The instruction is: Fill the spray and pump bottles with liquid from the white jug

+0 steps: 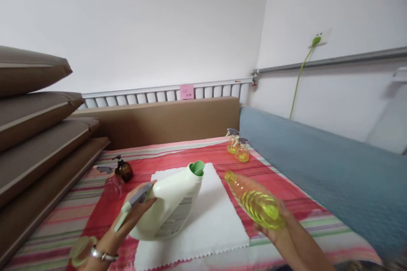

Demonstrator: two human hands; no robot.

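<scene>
My left hand (135,211) grips a large white jug (170,203) with a green open spout (197,168), tilted toward the right; a grey spray trigger head (135,200) is also caught under the fingers. My right hand (280,224) holds a clear orange bottle (254,200) with yellow liquid, tipped so its open neck points at the jug's spout, a short gap between them. Both hover over a white cloth (210,220) on a red striped cover (178,156).
Two small yellow spray bottles (238,149) stand at the back right. A brown pump bottle (124,169) and a clear pink bottle (112,186) sit at the left. Stacked brown cushions (38,127) rise on the left, a blue blanket (318,165) on the right.
</scene>
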